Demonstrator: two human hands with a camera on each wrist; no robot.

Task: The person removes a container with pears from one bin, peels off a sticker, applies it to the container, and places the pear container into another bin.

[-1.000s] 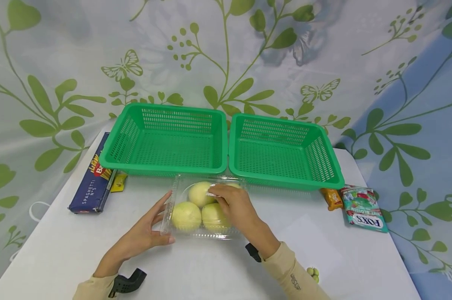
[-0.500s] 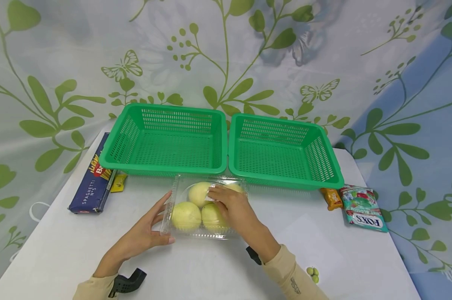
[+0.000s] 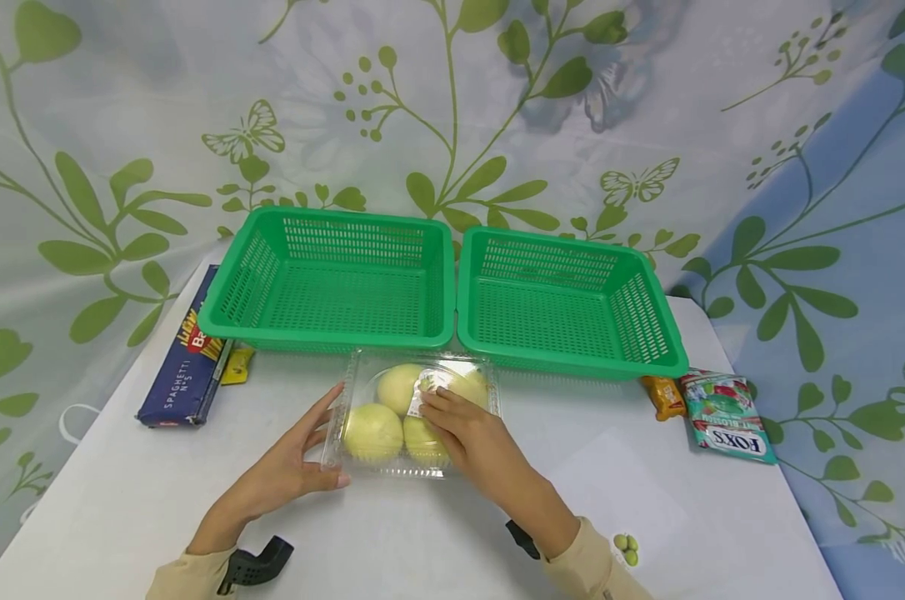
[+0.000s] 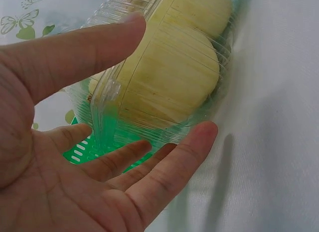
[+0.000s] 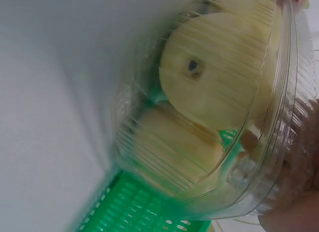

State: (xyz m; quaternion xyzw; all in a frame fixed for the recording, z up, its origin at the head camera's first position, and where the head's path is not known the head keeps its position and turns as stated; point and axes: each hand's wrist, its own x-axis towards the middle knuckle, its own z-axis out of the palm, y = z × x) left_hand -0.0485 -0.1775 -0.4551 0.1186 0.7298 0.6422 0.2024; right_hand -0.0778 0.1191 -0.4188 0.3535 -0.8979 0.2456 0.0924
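A clear plastic clamshell box (image 3: 415, 472) with several pale yellow-green round fruits (image 3: 373, 433) stands in front of the green baskets. On its lid lies a small white label (image 3: 417, 403), partly covered by fingers. My right hand (image 3: 482, 442) rests on the lid, its fingers extended over the label. At the box's left end is my left hand (image 3: 291, 467), thumb and fingers spread around the side. In the left wrist view, the left fingers (image 4: 172, 174) are fairly straight beside the plastic; whether they touch it I cannot tell. The right wrist view shows the box's ribbed wall (image 5: 199, 157).
Two green baskets (image 3: 332, 340) (image 3: 572, 363) stand side by side at the back. A spaghetti box (image 3: 178, 375) and a yellow packet (image 3: 238, 366) lie left. An orange packet (image 3: 666, 398) and a Fox's bag (image 3: 730, 417) lie right. A small green-fruit picture (image 3: 626, 548) is near the front right.
My right fingers have gone from pinching the label to lying flatter on the lid, slightly right, so more of the label shows. The left hand and the box keep their places.
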